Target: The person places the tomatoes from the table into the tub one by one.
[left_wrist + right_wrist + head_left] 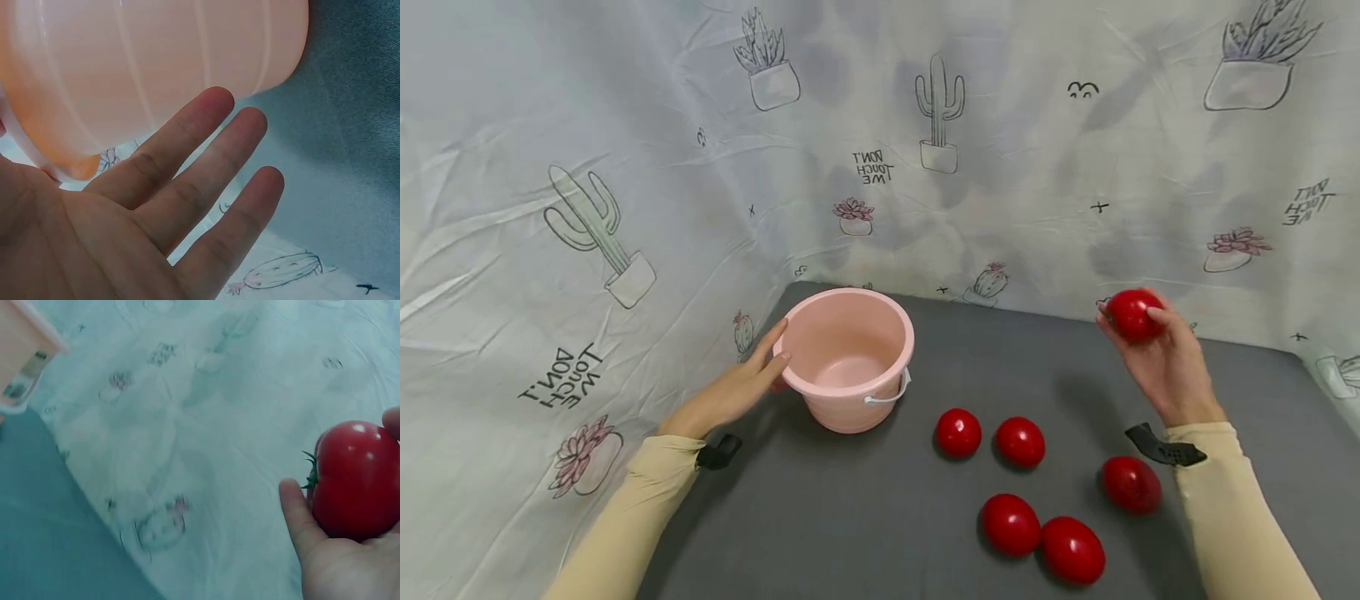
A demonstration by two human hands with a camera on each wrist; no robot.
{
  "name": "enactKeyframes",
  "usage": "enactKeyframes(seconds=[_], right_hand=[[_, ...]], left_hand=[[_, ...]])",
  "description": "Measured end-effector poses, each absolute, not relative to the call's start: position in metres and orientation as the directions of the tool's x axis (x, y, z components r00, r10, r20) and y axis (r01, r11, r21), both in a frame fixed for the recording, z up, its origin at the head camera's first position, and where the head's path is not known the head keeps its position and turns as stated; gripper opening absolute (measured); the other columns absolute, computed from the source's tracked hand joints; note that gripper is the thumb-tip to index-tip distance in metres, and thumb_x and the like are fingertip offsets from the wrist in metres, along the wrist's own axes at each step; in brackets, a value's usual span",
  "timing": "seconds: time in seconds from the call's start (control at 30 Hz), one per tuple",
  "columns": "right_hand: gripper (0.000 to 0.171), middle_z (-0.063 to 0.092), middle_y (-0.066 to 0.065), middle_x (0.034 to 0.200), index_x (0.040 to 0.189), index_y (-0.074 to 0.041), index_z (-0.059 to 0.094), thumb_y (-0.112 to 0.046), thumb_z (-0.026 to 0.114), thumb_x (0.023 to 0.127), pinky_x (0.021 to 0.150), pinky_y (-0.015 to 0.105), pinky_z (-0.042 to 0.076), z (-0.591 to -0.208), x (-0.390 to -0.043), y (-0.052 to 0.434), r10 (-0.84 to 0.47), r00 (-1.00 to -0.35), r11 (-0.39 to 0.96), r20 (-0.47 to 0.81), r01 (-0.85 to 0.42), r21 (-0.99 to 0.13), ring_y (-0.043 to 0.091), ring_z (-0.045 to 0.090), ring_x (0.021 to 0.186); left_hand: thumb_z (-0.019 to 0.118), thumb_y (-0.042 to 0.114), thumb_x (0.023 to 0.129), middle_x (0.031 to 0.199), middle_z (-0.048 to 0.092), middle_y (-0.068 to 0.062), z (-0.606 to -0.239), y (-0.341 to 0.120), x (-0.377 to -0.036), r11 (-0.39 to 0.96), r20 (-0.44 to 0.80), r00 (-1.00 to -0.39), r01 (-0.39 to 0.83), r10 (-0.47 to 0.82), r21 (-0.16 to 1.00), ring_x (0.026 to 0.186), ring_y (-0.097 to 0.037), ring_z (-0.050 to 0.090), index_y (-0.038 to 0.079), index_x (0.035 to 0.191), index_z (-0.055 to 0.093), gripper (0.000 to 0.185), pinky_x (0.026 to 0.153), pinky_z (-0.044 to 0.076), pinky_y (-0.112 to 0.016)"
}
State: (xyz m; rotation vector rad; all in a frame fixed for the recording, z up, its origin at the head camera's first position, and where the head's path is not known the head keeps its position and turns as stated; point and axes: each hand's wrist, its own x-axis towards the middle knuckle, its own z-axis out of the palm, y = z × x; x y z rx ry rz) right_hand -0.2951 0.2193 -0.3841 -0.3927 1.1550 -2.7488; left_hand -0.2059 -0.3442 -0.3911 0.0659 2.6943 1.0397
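One pink bucket (848,358) stands upright on the grey mat (850,517) near the back-left corner; smooth plastic w/ a rolled rim, slightly tapered walls and a white handle (887,396) hanging down its front-right side. Its inside shows bare, nothing visible in it. The left hand (737,387) rests against the bucket's left side, fingers straight and lightly spread, thumb up near the rim; the left wrist view shows the open palm just beside the ribbed pink wall, gripping nothing. The right hand (1165,358) is raised above the mat, well to the right of the bucket, fingers and thumb curled round a red tomato (1133,315); the right wrist view shows the fruit glossy and round w/ a small green stem stub, cupped in the palm. Five more red tomatoes lie on the mat, front right of the bucket: a pair side by side (958,433) (1020,442), one apart near the right wrist (1131,484), and two touching at the front (1011,524) (1072,550). All are shiny, approx. egg-to-round shaped. The mat looks matte, cloth-like. Behind and to the left hangs a creased white sheet (625,167) printed w/ cacti, potted succulents and mirrored lettering. Both sleeves are beige, each w/ a black strap at the wrist.
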Motion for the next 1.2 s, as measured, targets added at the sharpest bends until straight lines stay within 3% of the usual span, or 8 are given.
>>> enactKeyframes(seconds=[0.33,0.57,0.77,1.2], right_hand=[[0.047,0.033,0.001,0.152,0.149,-0.021,0.034,-0.016,0.046,0.103,0.104,0.031,0.051,-0.354,-0.343,0.142,-0.23,-0.956,-0.574,0.182,-0.018,-0.818,0.03,0.03,0.143],[0.054,0.035,0.002,0.148,0.149,-0.019,0.032,-0.019,0.057,0.102,0.101,0.031,0.053,-0.344,-0.354,0.115,-0.219,-0.955,-0.65,0.202,-0.011,-0.76,0.028,0.031,0.14],[0.053,0.038,0.004,0.146,0.143,-0.017,0.041,-0.019,0.069,0.097,0.097,0.031,0.055,-0.329,-0.359,0.097,-0.17,-0.962,-0.6,0.213,-0.071,-0.797,0.025,0.036,0.136],[0.045,0.041,0.004,0.146,0.142,-0.018,0.046,-0.016,0.063,0.099,0.094,0.031,0.056,-0.297,-0.361,0.065,-0.316,-0.926,-0.438,0.207,-0.051,-0.898,0.034,0.039,0.138]], left_hand=[[0.027,0.065,0.104,0.118,0.072,-0.01,-0.394,-0.354,-0.19,0.741,-0.236,-0.965,-0.072,0.119,0.668,0.119,-0.031,0.065,0.054,0.156,-0.012,0.065,0.102,0.044,-0.06],[0.028,0.064,0.105,0.118,0.072,-0.01,-0.393,-0.353,-0.19,0.74,-0.231,-0.965,-0.067,0.121,0.669,0.118,-0.031,0.065,0.054,0.156,-0.01,0.065,0.102,0.045,-0.06],[0.029,0.063,0.105,0.118,0.072,-0.008,-0.394,-0.351,-0.194,0.74,-0.224,-0.964,-0.048,0.14,0.671,0.117,-0.028,0.067,0.053,0.157,-0.008,0.065,0.104,0.044,-0.06],[0.028,0.063,0.105,0.123,0.072,-0.011,-0.393,-0.347,-0.203,0.737,-0.208,-0.966,-0.027,0.156,0.676,0.122,-0.031,0.065,0.058,0.155,-0.009,0.062,0.105,0.042,-0.063]])
